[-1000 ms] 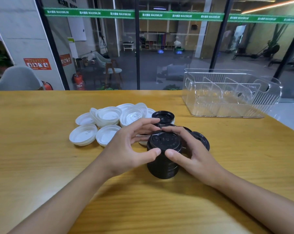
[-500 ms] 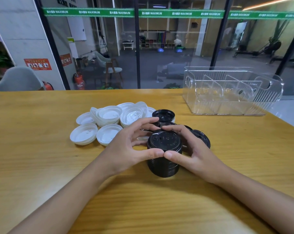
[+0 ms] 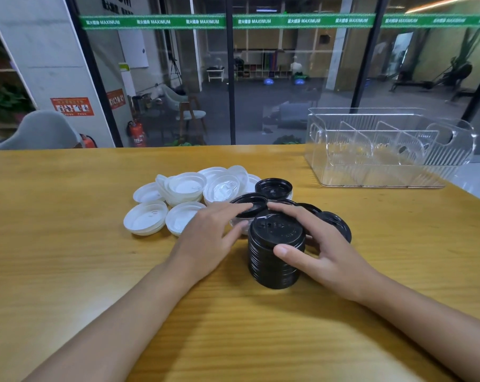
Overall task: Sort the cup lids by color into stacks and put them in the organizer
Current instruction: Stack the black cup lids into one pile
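One black lid stack (image 3: pixel 272 268), upright

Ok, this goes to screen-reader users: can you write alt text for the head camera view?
A person's right hand grips a tall stack of black lids on a wooden table; the left hand touches a loose black lid behind it. White lids lie farther left, a clear organizer far right.
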{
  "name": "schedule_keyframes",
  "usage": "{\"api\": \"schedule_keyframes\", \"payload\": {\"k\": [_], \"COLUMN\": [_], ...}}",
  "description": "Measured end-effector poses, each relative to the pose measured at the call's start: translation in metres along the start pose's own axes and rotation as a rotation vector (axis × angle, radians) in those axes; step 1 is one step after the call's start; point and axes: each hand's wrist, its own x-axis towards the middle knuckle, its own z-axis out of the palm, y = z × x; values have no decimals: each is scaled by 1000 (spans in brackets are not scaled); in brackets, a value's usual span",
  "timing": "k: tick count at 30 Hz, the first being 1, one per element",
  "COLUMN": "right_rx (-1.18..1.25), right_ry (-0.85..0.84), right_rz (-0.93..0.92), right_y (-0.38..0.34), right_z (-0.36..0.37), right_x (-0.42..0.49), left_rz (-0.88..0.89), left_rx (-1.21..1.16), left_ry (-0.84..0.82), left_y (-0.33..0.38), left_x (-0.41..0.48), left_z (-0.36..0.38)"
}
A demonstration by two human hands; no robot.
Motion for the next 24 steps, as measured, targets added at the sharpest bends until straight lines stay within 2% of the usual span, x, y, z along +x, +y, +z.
{"api": "schedule_keyframes", "payload": {"k": [4,10,15,18,21,24], "right_rx": [-1,3,0,-1,-1,-6], "right_ry": [-1,-7,-7,-5,-4,14], "right_rz": [-2,0,-9,-14,-20,-34], "right_y": [-1,-1,0,1,1,0], "right_z": [0,-1,-2,-2,-1,0], "right_x": [0,0,0,1,1,0], "left_rz": [-40,-197,-307,-350,-359,-288], "left_rx": [-3,42,111,71,14,-17], "left_ry": [7,-2,29,65,109,175], "left_y": [0,-6,-12,-11,-6,1], "left_x": [1,1,2,3,4,6], "left_z": [-1,-18,-37,-42,-45,-47]}}
